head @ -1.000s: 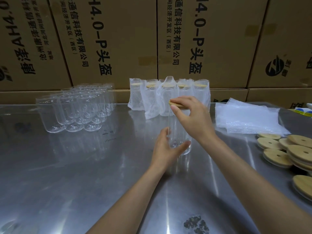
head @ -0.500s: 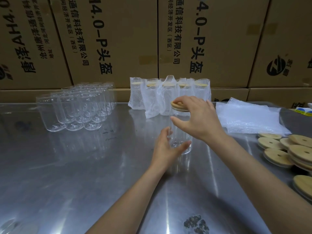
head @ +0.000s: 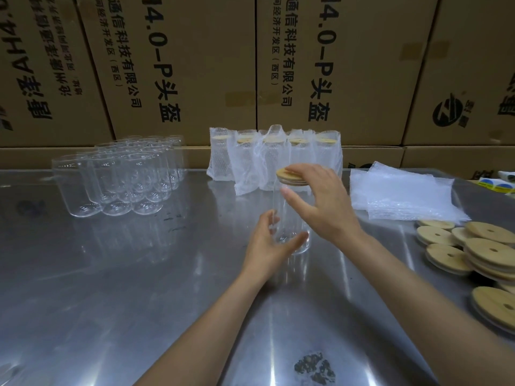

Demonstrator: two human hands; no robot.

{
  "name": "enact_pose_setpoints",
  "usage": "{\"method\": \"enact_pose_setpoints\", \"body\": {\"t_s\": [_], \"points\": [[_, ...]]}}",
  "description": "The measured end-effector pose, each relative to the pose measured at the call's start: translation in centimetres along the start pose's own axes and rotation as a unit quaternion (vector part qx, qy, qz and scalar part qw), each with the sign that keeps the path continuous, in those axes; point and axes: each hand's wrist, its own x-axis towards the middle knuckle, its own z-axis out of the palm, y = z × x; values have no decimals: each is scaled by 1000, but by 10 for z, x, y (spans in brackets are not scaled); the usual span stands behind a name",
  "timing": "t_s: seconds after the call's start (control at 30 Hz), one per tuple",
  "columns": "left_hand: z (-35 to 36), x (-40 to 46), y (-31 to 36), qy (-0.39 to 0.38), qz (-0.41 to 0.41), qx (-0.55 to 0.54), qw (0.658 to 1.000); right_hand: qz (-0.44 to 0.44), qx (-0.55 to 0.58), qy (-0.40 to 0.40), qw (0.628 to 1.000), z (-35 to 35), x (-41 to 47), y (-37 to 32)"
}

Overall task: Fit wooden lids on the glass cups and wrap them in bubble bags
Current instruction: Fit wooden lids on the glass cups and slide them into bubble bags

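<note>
A glass cup (head: 291, 218) is stood upright near the middle of the steel surface (head: 111, 274). Its base is gripped by the left hand (head: 269, 243), fingers curled round it. A wooden lid (head: 289, 176) is pressed flat onto its rim by the right hand (head: 323, 201), fingers straight. Loose lids (head: 479, 246) are piled at the right edge, bubble bags (head: 401, 193) behind them.

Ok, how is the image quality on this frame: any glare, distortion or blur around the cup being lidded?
Head view: bright streaks of glare on the steel table; wide-angle bending tilts the cardboard boxes; the glass cup is nearly see-through against the reflections; the right hand on the wooden lid looks slightly soft.
</note>
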Motion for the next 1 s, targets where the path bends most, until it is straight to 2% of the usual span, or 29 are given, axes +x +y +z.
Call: {"method": "enact_pose_setpoints", "body": {"t_s": [0.07, 0.13, 0.2, 0.27, 0.33, 0.53, 0.73, 1.0], "points": [[1, 0, 0, 2, -1, -9, 1000, 67, 102, 68, 990, 7, -12, 12], [2, 1, -1, 5, 1, -13, 1000, 171, 116, 104, 973, 14, -25, 34], [3, 2, -3, 4, 4, -11, 1000, 260, 18, 39, 965, 19, -34, 67], [3, 4, -5, 0, 5, -7, 1000, 336, -65, -34, 939, 19, -36, 97], [3, 5, -7, -6, 10, -4, 1000, 374, -106, -47, 920, 16, -32, 114], [4, 7, -11, -10, 18, -7, 1000, 355, -232, -63, 903, 14, -22, 147], [5, 9, -13, -20, 24, -14, 999, 368, -306, -167, 862, 15, -17, 168], [4, 9, -13, -23, 26, -16, 999, 363, -377, -143, 840, 13, -15, 164]]}}
